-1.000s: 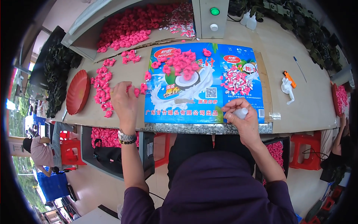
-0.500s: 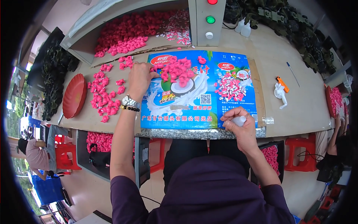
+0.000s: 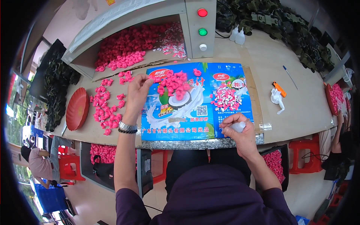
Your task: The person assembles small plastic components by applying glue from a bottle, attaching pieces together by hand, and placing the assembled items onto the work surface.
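A blue printed cardboard sheet [image 3: 176, 129] lies before me, bearing a heap of small pink moulded pieces [image 3: 175, 83] and, to its right, a pile of tiny pink-and-white bits [image 3: 227, 98]. At the sheet's left edge, my left hand [image 3: 138, 92] has thumb and forefinger pinched; pink shows at the fingertips, but I cannot tell whether it is held. Over the lower right part of the sheet, my right hand [image 3: 243, 137] is closed round a small whitish squeeze bottle [image 3: 238, 127]. More pink pieces [image 3: 107, 108] lie scattered left of my left hand.
A red dish [image 3: 77, 108] stands at the left. Behind is a grey box [image 3: 202, 47] with lights and an open bay of pink pieces. At the right lie an orange tool [image 3: 279, 89], white tissue [image 3: 277, 100] and a pen [image 3: 290, 77]. Two bottles [image 3: 240, 36] stand farther back.
The view has tipped, so the table sits lower in the picture. My left hand has drawn slightly back toward the sheet's left edge. My right hand keeps the bottle over the sheet's lower right.
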Demonstrator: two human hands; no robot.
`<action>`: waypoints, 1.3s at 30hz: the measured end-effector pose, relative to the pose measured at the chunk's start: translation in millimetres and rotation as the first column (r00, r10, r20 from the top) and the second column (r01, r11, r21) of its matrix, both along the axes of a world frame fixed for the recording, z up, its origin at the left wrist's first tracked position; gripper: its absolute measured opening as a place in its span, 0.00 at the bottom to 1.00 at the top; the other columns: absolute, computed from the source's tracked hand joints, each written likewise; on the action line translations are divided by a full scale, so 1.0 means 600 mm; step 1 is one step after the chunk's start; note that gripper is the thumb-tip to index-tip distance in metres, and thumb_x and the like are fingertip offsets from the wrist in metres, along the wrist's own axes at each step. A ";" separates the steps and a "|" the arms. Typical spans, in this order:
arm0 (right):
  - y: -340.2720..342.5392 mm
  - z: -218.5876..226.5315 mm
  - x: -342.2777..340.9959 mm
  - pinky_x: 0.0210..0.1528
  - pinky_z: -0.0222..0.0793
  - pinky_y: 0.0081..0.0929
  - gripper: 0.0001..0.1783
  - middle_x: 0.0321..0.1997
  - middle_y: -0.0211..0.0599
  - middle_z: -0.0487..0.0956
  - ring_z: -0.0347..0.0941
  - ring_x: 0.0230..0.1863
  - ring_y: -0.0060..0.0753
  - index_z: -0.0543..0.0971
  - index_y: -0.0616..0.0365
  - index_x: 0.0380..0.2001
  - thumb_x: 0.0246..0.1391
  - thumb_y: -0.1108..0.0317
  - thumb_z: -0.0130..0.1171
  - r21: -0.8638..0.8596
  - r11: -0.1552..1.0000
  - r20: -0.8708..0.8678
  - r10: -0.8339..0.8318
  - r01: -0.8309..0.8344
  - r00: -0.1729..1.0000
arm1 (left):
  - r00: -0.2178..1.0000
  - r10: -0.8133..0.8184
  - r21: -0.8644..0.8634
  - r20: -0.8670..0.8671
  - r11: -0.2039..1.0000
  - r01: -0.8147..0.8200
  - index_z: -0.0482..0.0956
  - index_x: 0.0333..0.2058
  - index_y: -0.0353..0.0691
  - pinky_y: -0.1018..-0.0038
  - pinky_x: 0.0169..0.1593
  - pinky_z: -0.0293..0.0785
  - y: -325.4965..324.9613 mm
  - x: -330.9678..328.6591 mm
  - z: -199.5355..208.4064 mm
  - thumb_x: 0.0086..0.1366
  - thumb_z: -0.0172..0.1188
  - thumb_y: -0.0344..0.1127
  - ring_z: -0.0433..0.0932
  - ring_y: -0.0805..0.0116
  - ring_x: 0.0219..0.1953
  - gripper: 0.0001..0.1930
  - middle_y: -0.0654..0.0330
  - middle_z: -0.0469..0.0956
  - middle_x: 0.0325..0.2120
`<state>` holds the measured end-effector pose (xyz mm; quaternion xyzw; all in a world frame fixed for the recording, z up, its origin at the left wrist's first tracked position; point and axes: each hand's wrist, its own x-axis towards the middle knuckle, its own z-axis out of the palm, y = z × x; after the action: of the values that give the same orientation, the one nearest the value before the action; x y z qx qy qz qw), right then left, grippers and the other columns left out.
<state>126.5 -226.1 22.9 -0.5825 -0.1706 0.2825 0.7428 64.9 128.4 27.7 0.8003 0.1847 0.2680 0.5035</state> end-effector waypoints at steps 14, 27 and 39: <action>0.009 0.030 0.015 0.42 0.69 0.22 0.21 0.45 0.37 0.72 0.72 0.40 0.22 0.66 0.57 0.45 0.48 0.82 0.59 0.105 0.988 0.190 0.096 -0.117 0.977 | 0.857 -0.149 -0.870 0.493 -0.066 0.489 0.62 0.59 0.38 0.80 0.30 0.67 -0.328 -0.049 0.003 0.71 0.51 0.41 0.70 0.70 0.33 0.23 0.56 0.75 0.40; -0.038 0.048 0.022 0.44 0.73 0.30 0.18 0.40 0.40 0.79 0.76 0.42 0.39 0.79 0.62 0.39 0.40 0.82 0.65 -0.142 0.959 0.857 -0.004 0.244 0.514 | 0.920 -0.108 -0.926 0.375 0.005 0.378 0.73 0.49 0.34 0.78 0.32 0.67 -0.330 -0.077 -0.030 0.67 0.57 0.42 0.71 0.70 0.31 0.19 0.61 0.75 0.32; -0.029 0.042 0.028 0.42 0.76 0.30 0.19 0.38 0.40 0.80 0.79 0.41 0.39 0.81 0.62 0.36 0.34 0.84 0.67 -0.025 0.983 0.964 -0.024 0.179 0.264 | 0.924 -0.144 -0.933 0.355 -0.113 0.341 0.75 0.43 0.35 0.80 0.28 0.60 -0.334 -0.087 -0.025 0.71 0.47 0.50 0.64 0.74 0.25 0.21 0.61 0.69 0.23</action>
<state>143.5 -243.5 47.9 -0.6908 -0.5277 -0.1641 0.4663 12.9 -71.9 12.5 0.1816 0.1357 0.0065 0.9739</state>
